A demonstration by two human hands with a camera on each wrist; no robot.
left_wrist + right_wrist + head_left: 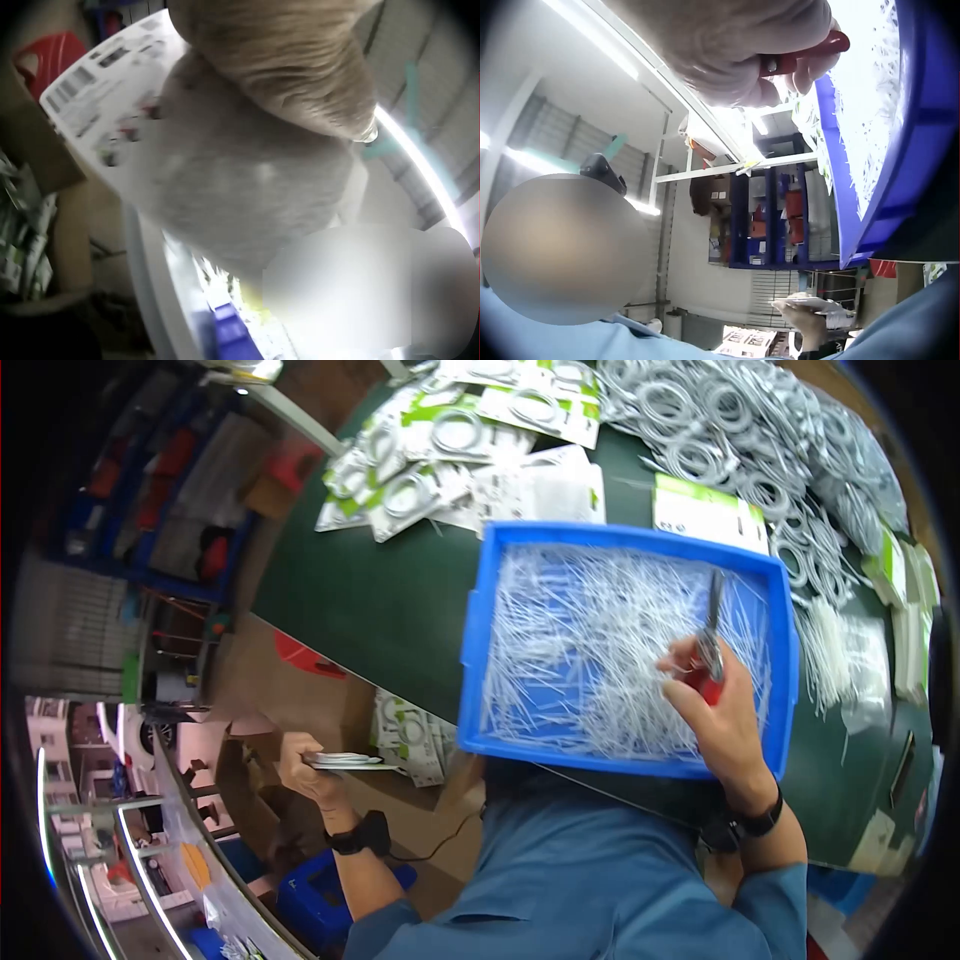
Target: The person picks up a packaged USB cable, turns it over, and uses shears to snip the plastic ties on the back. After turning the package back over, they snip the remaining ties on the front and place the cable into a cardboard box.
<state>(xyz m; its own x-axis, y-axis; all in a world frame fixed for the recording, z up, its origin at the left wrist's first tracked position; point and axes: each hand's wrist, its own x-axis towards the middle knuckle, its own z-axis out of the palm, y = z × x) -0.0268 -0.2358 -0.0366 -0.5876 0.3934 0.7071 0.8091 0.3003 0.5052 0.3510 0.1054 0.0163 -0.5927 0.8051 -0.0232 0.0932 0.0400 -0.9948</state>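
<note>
At the left of the head view, a flat card pack (368, 765) is gripped at one end by the left hand (312, 770), its fingers curled. The pack juts from the fist toward the right, held nearly level, with pale cable loops on its upper side; in the left wrist view, a barcode and small pictures are seen printed on its smooth white face. Beyond the hand, coiled cables on white-and-green cards (455, 435) are heaped on the dark green surface (345, 595).

To the right, a rectangular blue plastic tray (471, 660) is filled with a loose tangle of thin, glossy white strips (620, 630). Over the tray's right part, metal-nosed pliers (714, 605) with smooth red handles are held by the right hand (725, 725), its fingers and thumb closed round the handles. The nose is directed away from the body, and the long axis runs nearly straight outward from the hand.

Farther right, smooth grey cable coils (740, 410) are piled, and a straight bundle of white ties (825, 655) is laid near a crinkled clear bag (865, 670).
</note>
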